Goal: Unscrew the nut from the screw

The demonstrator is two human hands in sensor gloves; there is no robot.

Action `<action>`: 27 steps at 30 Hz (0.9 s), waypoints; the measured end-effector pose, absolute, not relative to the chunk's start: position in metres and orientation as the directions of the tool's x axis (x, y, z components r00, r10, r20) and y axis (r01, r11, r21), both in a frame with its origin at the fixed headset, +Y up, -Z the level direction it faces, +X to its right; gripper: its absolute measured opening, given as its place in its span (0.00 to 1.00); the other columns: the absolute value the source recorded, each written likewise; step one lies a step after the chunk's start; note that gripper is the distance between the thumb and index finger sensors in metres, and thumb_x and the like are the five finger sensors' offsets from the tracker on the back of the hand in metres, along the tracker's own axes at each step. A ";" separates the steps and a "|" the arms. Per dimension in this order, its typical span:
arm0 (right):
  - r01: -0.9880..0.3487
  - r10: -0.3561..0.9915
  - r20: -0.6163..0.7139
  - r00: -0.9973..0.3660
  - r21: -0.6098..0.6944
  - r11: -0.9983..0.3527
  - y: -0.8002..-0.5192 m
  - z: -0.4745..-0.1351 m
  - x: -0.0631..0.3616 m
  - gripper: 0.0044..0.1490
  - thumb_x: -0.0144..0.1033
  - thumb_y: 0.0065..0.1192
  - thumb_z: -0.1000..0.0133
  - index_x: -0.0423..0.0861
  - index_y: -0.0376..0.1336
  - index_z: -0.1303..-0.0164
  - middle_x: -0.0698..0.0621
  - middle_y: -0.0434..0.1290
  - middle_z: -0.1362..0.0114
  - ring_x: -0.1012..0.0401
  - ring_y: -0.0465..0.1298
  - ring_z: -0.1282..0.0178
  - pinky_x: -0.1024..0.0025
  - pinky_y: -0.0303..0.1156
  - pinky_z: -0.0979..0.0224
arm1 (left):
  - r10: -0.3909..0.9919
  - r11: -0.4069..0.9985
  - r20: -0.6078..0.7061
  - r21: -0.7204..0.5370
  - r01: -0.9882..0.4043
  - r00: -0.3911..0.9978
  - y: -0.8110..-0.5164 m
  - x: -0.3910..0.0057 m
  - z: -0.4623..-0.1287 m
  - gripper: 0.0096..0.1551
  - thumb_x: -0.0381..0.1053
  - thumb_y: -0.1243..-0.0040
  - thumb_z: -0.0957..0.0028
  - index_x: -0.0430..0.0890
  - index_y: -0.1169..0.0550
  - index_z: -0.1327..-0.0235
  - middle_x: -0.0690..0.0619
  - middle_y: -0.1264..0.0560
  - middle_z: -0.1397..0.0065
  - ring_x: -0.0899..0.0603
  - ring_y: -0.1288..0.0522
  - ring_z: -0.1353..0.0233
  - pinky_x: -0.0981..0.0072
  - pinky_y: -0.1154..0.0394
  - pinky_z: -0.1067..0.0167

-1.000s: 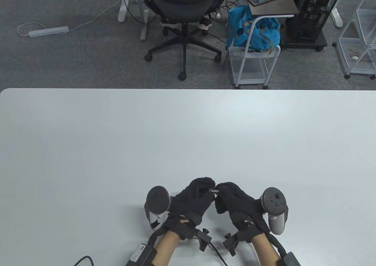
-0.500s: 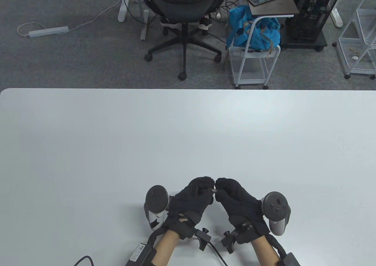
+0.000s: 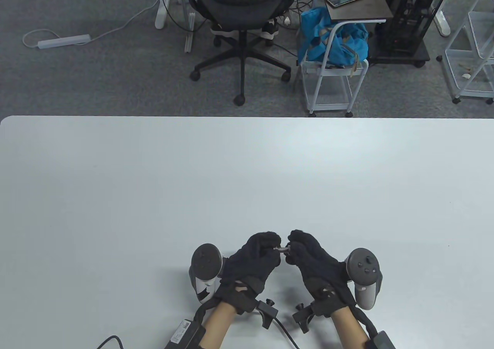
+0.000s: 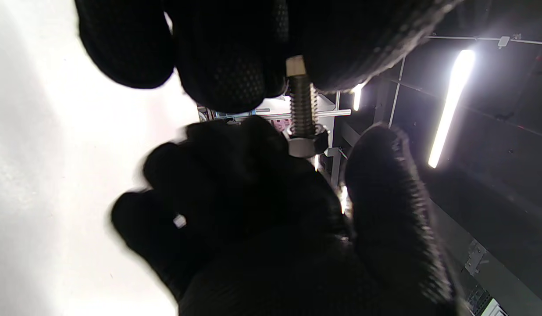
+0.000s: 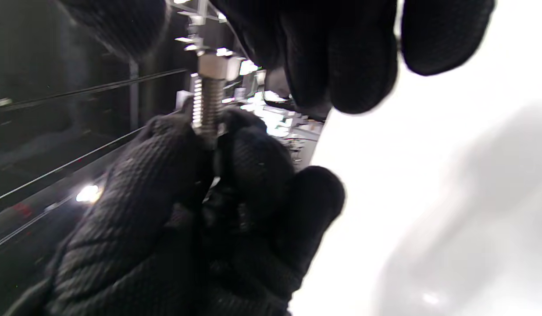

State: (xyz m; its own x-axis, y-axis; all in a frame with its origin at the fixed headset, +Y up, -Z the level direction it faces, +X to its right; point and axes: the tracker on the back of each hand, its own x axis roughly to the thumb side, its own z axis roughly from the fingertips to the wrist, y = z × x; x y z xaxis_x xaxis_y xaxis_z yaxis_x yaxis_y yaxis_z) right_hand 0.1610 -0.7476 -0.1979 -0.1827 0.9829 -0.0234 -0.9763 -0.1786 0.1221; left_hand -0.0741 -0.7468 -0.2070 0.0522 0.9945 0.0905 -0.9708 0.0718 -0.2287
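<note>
A steel screw (image 3: 281, 250) lies level between my two hands just above the table's near edge. My left hand (image 3: 272, 247) grips the screw's end; its fingers (image 4: 227, 66) close on it in the left wrist view, and in the right wrist view they wrap the threaded shaft (image 5: 207, 107). A hex nut (image 4: 307, 143) sits on the shaft's far end, also seen in the right wrist view (image 5: 214, 66). My right hand (image 3: 293, 247) cups the nut. Its thumb (image 4: 380, 184) stands apart from the nut, and its fingers (image 5: 341, 52) are blurred beside it.
The white table (image 3: 247, 179) stretches ahead of the hands. Beyond its far edge stand an office chair (image 3: 241, 2), a white cart with a blue bag (image 3: 332, 40) and a wire rack (image 3: 474, 40). A cable (image 3: 106, 341) lies at the near edge.
My right hand has rolled and shifted slightly right, loosening around the nut. A little more of the screw shows between the hands. My left hand has stayed still.
</note>
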 end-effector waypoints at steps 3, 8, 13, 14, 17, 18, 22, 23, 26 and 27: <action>-0.970 0.983 -0.040 -0.180 0.173 -0.170 -0.750 -0.200 0.160 0.47 0.62 0.47 0.38 0.30 0.71 0.40 0.39 0.83 0.51 0.43 0.83 0.58 0.37 0.75 0.46 | 0.991 0.097 0.115 -0.238 -0.966 0.071 -0.745 -0.072 -0.207 0.25 0.48 0.31 0.48 0.51 0.22 0.36 0.41 0.22 0.34 0.41 0.18 0.47 0.38 0.23 0.42; -0.966 0.983 -0.006 -0.185 0.185 -0.180 -0.745 -0.199 0.156 0.37 0.54 0.52 0.38 0.34 0.68 0.38 0.45 0.81 0.53 0.49 0.82 0.59 0.41 0.75 0.43 | 0.990 0.108 0.117 -0.237 -0.965 0.082 -0.745 -0.072 -0.206 0.25 0.49 0.32 0.47 0.51 0.23 0.35 0.41 0.22 0.35 0.41 0.18 0.47 0.37 0.24 0.42; -0.965 0.978 0.080 -0.195 0.161 -0.206 -0.738 -0.198 0.154 0.35 0.48 0.58 0.40 0.34 0.64 0.32 0.47 0.79 0.49 0.51 0.81 0.55 0.43 0.76 0.39 | 0.992 0.101 0.098 -0.243 -0.965 0.080 -0.747 -0.073 -0.207 0.27 0.50 0.34 0.46 0.49 0.24 0.32 0.40 0.22 0.36 0.42 0.18 0.48 0.38 0.23 0.42; -0.966 0.976 0.093 -0.198 0.154 -0.210 -0.737 -0.198 0.154 0.35 0.47 0.59 0.40 0.35 0.64 0.32 0.46 0.79 0.49 0.51 0.81 0.55 0.43 0.76 0.39 | 0.992 0.100 0.097 -0.241 -0.965 0.078 -0.747 -0.073 -0.207 0.27 0.51 0.34 0.46 0.49 0.23 0.32 0.40 0.22 0.36 0.42 0.18 0.49 0.38 0.23 0.43; -0.964 0.967 0.135 -0.215 0.127 -0.232 -0.732 -0.196 0.154 0.34 0.45 0.60 0.40 0.37 0.64 0.31 0.46 0.79 0.48 0.51 0.81 0.54 0.43 0.76 0.38 | 0.993 0.093 0.093 -0.238 -0.967 0.073 -0.747 -0.073 -0.207 0.27 0.53 0.35 0.46 0.48 0.23 0.33 0.41 0.21 0.38 0.43 0.18 0.51 0.39 0.22 0.44; -0.965 0.965 0.148 -0.217 0.116 -0.235 -0.732 -0.195 0.154 0.33 0.45 0.60 0.41 0.37 0.65 0.31 0.45 0.79 0.48 0.51 0.81 0.53 0.43 0.76 0.38 | 0.994 0.088 0.090 -0.240 -0.967 0.068 -0.747 -0.073 -0.207 0.27 0.53 0.35 0.46 0.48 0.23 0.33 0.41 0.21 0.38 0.43 0.17 0.51 0.39 0.22 0.44; -0.963 0.957 0.183 -0.223 0.109 -0.246 -0.729 -0.194 0.152 0.32 0.43 0.60 0.40 0.41 0.64 0.28 0.43 0.78 0.43 0.49 0.80 0.49 0.41 0.74 0.35 | 0.995 0.070 0.079 -0.237 -0.969 0.053 -0.747 -0.073 -0.207 0.28 0.54 0.36 0.46 0.47 0.23 0.34 0.41 0.20 0.40 0.44 0.17 0.53 0.40 0.21 0.46; -0.962 0.956 0.189 -0.226 0.112 -0.249 -0.728 -0.194 0.152 0.31 0.42 0.61 0.40 0.43 0.64 0.28 0.42 0.76 0.40 0.48 0.79 0.46 0.40 0.73 0.34 | 0.996 0.069 0.076 -0.235 -0.970 0.053 -0.747 -0.073 -0.207 0.28 0.54 0.36 0.46 0.47 0.23 0.34 0.42 0.20 0.40 0.44 0.17 0.53 0.40 0.21 0.45; -0.959 0.947 0.208 -0.243 0.096 -0.268 -0.727 -0.193 0.151 0.29 0.40 0.62 0.40 0.47 0.64 0.28 0.43 0.74 0.35 0.46 0.78 0.41 0.39 0.72 0.33 | 0.997 0.065 0.067 -0.237 -0.969 0.050 -0.749 -0.074 -0.207 0.28 0.55 0.36 0.46 0.46 0.23 0.34 0.42 0.20 0.41 0.44 0.17 0.53 0.41 0.21 0.46; -0.955 0.939 0.222 -0.264 0.079 -0.287 -0.726 -0.193 0.151 0.29 0.40 0.62 0.40 0.48 0.65 0.28 0.44 0.74 0.35 0.46 0.77 0.41 0.39 0.72 0.33 | 0.997 0.062 0.062 -0.236 -0.970 0.048 -0.749 -0.074 -0.207 0.28 0.55 0.36 0.46 0.46 0.23 0.34 0.42 0.19 0.41 0.45 0.17 0.54 0.41 0.21 0.46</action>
